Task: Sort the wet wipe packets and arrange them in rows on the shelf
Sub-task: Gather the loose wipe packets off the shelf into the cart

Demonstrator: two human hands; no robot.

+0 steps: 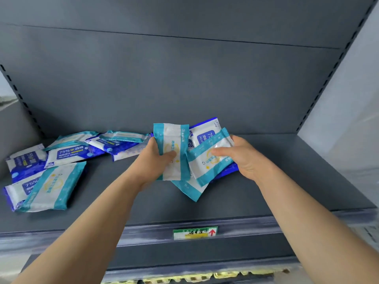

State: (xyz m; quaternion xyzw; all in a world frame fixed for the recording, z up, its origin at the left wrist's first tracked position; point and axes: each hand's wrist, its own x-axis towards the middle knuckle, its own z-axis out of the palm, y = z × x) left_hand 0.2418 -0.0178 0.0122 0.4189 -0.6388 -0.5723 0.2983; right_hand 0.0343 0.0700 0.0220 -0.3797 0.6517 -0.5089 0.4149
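Head view, looking down onto a dark grey metal shelf (276, 181). Matte back panel (184, 78) rising behind, a slotted upright (328, 83) at the right and another at the left.

Centre stage: left hand (155, 158) curled round a teal-and-white packet (171, 140), thumb across its face, holding it upright. Right hand (244, 158) pinching a second teal packet (205, 162) at a tilt, thumb on top, fingers underneath.

Behind and beneath those two, a blue alcohol-wipe packet (206, 128) and a third teal packet (190, 190), overlapping. Hard to tell whether resting on the shelf or gripped along with the rest.

Over at the left end, a loose heap (67, 154) of blue packets, with one slanted teal packet (53, 187) on top at the front.

Open grey floor between heap and hands, more of it out to the right upright. Along the front lip, a price rail with a green-and-white tag (194, 233), red arrow on it. Below, a blurred lower shelf (205, 276).
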